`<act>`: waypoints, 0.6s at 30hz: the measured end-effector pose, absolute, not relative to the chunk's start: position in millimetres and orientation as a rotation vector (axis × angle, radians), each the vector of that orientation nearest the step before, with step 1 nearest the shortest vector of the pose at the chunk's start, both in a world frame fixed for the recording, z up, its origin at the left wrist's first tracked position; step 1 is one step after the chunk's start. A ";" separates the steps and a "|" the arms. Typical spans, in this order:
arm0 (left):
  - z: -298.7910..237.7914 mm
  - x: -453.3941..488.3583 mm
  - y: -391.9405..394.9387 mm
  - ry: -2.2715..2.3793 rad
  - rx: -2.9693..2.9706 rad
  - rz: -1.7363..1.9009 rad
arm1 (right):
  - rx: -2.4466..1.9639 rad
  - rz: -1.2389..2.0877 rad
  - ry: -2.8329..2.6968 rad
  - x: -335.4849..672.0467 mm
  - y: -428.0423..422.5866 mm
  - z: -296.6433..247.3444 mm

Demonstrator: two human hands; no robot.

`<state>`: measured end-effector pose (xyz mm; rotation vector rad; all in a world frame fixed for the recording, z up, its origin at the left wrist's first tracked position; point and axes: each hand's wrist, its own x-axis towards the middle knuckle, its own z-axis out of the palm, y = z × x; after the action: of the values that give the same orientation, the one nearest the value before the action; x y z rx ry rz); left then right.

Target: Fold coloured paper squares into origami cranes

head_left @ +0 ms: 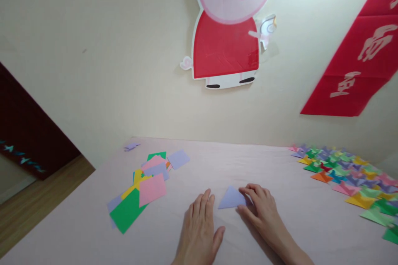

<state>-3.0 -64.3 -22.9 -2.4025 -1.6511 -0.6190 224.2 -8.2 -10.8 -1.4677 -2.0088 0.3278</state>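
Note:
A lavender sheet of paper folded into a triangle (231,198) lies on the table in front of me. My right hand (260,208) has its right corner between thumb and fingers, which cover that end. Just left of the triangle, my left hand (199,225) rests flat, palm down, with the fingers stretched forward and the thumb apart. It does not touch the folded paper.
Loose coloured paper squares, among them a pink square (152,189) and a green square (128,212), overlap at the left. Rows of folded paper figures (360,200) fill the right side. A small lavender folded piece (132,146) lies by the far left edge. The wall (155,103) rises behind the table (77,232).

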 end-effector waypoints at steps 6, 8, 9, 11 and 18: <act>-6.1 5.1 -67.6 -1.690 -2.621 -0.762 | -1.313 0.416 -2.119 203.5 -14.6 5.4; -3.4 6.1 -67.9 -1.588 -2.712 -0.776 | -1.264 0.424 -2.172 202.5 -15.9 7.7; -2.8 6.1 -67.6 -1.543 -2.745 -0.764 | -1.249 0.413 -2.196 203.0 -16.1 8.1; -2.5 5.2 -66.2 -1.487 -2.792 -0.710 | -1.233 0.374 -2.236 205.2 -15.5 7.6; -5.2 -0.6 -61.6 -1.436 -2.863 -0.553 | -1.257 0.174 -2.307 220.2 -5.3 5.8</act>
<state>-0.6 -61.6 -5.2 -2.8627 -1.4361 -0.5529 220.2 -5.3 5.8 -1.2574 -2.3067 0.1740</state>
